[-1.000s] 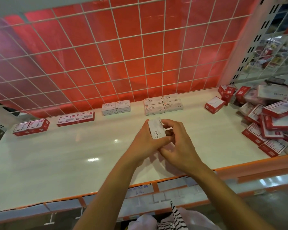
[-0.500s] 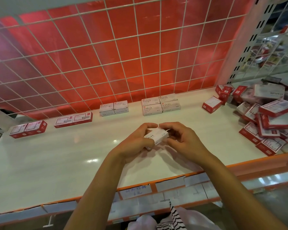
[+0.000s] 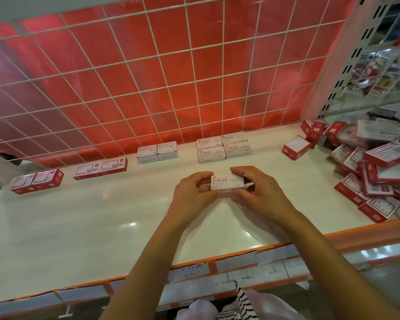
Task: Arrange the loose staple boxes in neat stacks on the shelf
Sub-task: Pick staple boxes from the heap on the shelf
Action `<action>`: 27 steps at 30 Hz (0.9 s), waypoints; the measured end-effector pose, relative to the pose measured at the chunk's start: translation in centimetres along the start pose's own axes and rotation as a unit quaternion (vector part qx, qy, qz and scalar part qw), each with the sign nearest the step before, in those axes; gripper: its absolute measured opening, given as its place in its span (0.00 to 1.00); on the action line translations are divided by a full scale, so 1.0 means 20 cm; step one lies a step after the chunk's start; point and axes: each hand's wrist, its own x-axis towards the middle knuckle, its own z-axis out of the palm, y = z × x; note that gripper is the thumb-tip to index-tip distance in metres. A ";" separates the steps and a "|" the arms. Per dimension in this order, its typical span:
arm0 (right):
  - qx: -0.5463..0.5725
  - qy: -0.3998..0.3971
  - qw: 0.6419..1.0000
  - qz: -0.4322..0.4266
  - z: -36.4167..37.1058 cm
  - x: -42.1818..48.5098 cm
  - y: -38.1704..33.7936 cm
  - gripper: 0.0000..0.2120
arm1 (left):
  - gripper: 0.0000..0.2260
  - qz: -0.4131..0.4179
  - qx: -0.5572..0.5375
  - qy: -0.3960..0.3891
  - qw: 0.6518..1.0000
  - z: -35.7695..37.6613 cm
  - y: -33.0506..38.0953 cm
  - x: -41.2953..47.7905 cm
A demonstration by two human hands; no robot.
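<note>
A white box marked STAPLES is held flat, label up, over the middle of the white shelf. My left hand pinches its left end and my right hand grips its right end. Behind it, against the red mesh back, a neat block of white staple boxes stands two wide and two deep. A loose heap of red and white boxes lies at the shelf's right end, with one red box lying apart from it.
Along the back stand a pair of white paper clip boxes and two pairs of red boxes. An orange rail with price labels edges the shelf front. A white wire grid closes the back.
The white box was upright on its end between my hands a second ago. It has been turned to lie flat with the label facing up and moved slightly away from me.
</note>
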 end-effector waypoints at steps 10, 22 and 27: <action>-0.212 -0.022 0.977 -0.013 -0.05 0.11 0.06 0.23 | 0.21 0.095 0.132 0.056 0.985 0.14 0.04 0.01; -0.231 0.023 0.973 0.021 -0.12 0.25 0.20 0.20 | 0.19 0.122 0.324 0.079 0.935 0.18 -0.04 0.07; -0.203 0.054 0.977 0.021 -0.10 0.25 0.19 0.16 | 0.19 0.130 0.330 0.089 0.931 0.18 -0.04 0.09</action>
